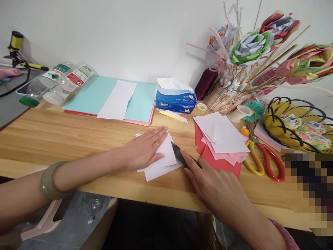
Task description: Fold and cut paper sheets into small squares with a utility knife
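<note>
My left hand (147,147) lies flat on sheets of white paper (170,160), fingers stretched out and the thumb apart. My right hand (212,177) is closed round a dark-handled knife (182,156), the index finger laid along its top. The knife's tip is at the right edge of the upper white sheet, just right of my left fingertips. Part of the paper is hidden under my left hand. Beside my right hand lies a pile of cut white squares (221,132) over pink and red sheets (223,165).
Scissors (260,152) with red and yellow handles lie right of the pile. Behind are a blue tissue pack (175,100), large coloured sheets (88,93), plastic bottles (57,83), a holder of paper flowers (223,99) and a yellow basket (275,121). The wooden table's (130,189) front edge is close.
</note>
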A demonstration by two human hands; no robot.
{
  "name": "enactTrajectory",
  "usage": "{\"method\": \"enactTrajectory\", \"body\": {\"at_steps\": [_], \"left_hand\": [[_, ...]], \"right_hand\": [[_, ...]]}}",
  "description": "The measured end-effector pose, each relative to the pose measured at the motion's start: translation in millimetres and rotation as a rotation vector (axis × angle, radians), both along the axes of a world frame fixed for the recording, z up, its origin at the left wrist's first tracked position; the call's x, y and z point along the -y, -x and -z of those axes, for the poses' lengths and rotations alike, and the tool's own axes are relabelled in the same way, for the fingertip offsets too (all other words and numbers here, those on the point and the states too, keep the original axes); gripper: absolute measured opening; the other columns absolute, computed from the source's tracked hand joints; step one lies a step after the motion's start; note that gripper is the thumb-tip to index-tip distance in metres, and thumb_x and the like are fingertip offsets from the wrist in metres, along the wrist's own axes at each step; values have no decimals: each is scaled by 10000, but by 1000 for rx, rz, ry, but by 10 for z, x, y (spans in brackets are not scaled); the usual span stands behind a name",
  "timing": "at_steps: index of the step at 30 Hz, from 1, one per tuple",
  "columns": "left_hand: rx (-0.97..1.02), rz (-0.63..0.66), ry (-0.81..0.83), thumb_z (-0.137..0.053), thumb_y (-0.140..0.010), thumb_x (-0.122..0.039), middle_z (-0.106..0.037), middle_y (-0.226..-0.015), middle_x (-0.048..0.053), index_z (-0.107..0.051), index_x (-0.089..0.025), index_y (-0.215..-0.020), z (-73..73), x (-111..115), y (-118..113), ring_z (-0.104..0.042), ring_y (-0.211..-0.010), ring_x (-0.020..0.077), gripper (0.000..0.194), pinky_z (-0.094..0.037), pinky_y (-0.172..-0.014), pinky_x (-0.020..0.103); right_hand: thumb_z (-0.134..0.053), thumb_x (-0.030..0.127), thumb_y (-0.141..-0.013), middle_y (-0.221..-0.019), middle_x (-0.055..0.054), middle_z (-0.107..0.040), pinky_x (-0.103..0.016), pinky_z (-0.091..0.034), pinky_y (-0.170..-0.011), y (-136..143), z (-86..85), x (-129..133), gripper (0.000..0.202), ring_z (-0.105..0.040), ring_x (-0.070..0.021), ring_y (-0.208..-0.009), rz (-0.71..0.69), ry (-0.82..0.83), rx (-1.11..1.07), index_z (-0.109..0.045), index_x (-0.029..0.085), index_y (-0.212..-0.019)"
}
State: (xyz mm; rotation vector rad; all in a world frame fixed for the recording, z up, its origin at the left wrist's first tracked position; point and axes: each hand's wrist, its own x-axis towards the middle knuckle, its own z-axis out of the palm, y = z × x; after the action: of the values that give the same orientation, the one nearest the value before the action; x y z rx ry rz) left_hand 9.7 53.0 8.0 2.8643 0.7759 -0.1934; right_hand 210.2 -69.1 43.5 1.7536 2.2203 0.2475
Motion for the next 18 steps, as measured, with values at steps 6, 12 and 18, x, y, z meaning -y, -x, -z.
{"method": "enactTrajectory", "body": {"at_steps": [6,12,18], "left_hand": [[34,7,20,-284,-980,-428,-19,-1544,200,-97,-19,-1466,40,-13,11,28,-1429,240,662,-118,-1166,399],[48,-2,12,-292,-980,-408,36,-1535,228,-29,-17,-1464,71,-3,29,54,-1423,248,676,-136,-1157,413],[80,-6,7,-277,-982,-405,48,-1527,243,-12,-13,-1460,70,4,32,73,-1421,256,673,-153,-1151,439]], "right_hand": [[-410,310,-947,-1051,-96,-672,-273,-377,-376,14,-14,-70,520,-630,-171,-503,-2,-3,32,-305,254,-1453],[-421,312,-940,-994,-94,-678,-281,-407,-391,54,-40,-174,538,-648,-198,-535,60,67,38,-285,280,-1459],[-368,325,-960,-994,-102,-674,-264,-390,-389,81,-43,-229,512,-656,-195,-557,84,82,15,-278,272,-1462]]}}
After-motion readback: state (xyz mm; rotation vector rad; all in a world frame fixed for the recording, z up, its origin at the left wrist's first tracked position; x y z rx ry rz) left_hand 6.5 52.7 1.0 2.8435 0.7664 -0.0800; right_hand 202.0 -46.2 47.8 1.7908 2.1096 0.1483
